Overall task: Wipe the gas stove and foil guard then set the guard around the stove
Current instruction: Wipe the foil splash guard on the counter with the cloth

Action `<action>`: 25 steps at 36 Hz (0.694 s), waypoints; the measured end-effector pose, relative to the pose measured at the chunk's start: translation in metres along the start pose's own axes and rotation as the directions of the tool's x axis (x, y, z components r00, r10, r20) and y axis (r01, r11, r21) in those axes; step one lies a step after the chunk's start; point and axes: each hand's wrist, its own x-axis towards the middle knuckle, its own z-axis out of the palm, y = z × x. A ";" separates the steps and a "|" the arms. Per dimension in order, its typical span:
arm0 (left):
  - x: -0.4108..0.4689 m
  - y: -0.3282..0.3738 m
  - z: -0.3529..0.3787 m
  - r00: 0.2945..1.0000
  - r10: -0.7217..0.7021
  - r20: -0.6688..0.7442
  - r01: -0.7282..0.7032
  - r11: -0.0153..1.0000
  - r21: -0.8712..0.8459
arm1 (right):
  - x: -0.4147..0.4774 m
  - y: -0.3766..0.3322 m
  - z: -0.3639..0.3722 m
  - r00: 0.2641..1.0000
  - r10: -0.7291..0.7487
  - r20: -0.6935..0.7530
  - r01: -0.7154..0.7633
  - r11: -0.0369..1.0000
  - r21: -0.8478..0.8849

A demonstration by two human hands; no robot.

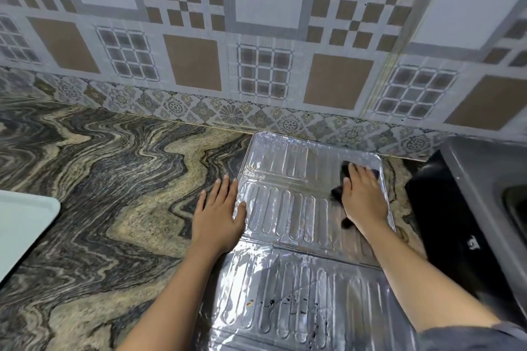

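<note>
The silver foil guard [288, 208] lies flat and unfolded on the marbled counter, its three ribbed panels running from the wall towards me. Dark burnt spots mark the nearest panel. My right hand [363, 196] presses a dark cloth [338, 192] flat onto the right side of the guard, over the fold between the far and middle panels. My left hand [218, 214] lies flat, fingers spread, on the guard's left edge and the counter beside it. The black gas stove [467, 208] stands at the right edge of the view, partly cut off.
The counter [99, 179] stretches to the left in wavy grey and tan stone. A pale tray or board corner [22, 222] sticks in at the far left. The patterned tile wall [256, 65] rises directly behind the guard.
</note>
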 end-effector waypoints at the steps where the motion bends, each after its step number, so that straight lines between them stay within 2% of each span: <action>1: 0.000 0.000 0.000 1.000 -0.001 -0.001 0.001 1.000 0.005 | -0.008 0.001 0.000 0.998 0.055 -0.038 -0.056 0.998 -0.012; 4: -0.001 0.002 -0.001 1.000 -0.005 0.006 0.005 1.000 0.010 | -0.024 0.000 0.002 0.994 0.105 -0.041 -0.106 0.994 -0.037; 12: -0.011 0.005 -0.015 0.994 -0.014 0.107 0.011 1.000 0.029 | -0.026 -0.005 -0.009 0.993 0.045 0.112 -0.037 0.997 -0.069; 15: -0.023 0.003 -0.020 0.993 -0.001 0.122 0.004 1.000 -0.025 | -0.027 -0.008 -0.005 0.995 0.067 0.075 -0.065 0.997 -0.028; 19: -0.050 -0.005 -0.022 0.996 0.032 0.088 -0.021 0.992 -0.122 | -0.031 -0.021 0.000 0.990 0.130 -0.062 -0.128 0.991 0.021; 25: -0.064 -0.011 -0.010 0.995 0.074 0.064 -0.075 0.997 0.018 | -0.036 -0.058 0.015 0.963 0.253 -0.092 -0.246 0.966 0.077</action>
